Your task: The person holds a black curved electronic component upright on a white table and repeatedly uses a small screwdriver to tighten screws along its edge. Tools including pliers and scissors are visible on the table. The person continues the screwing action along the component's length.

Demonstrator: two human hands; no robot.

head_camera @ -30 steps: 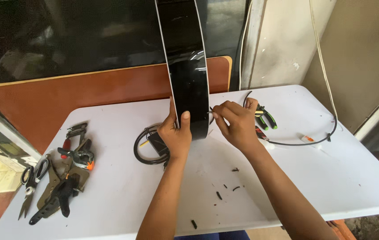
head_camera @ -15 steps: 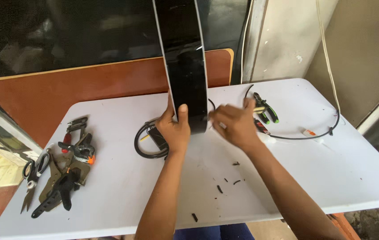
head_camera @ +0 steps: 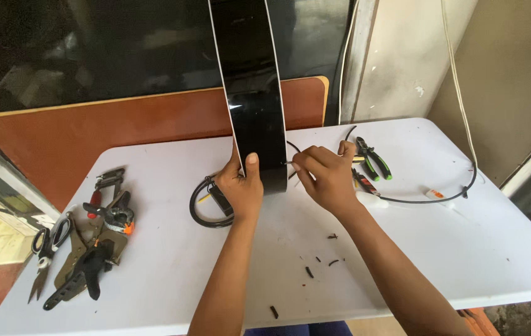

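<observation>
The left hand [head_camera: 242, 186] grips the lower end of the upright black panel [head_camera: 250, 93], steadying it on the white desk [head_camera: 402, 249]. The right hand [head_camera: 323, 177] pinches a thin wire [head_camera: 291, 163] at its edge, seemingly mid-fitting; cut wire scraps [head_camera: 318, 264] lie nearby.

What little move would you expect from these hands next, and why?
Probably the right hand nudges its fingertips in at the edge of the glossy black panel. The left hand grips the panel's lower end, holding it upright on the white table, and the right fingertips touch its side by a thin black cable.
</observation>
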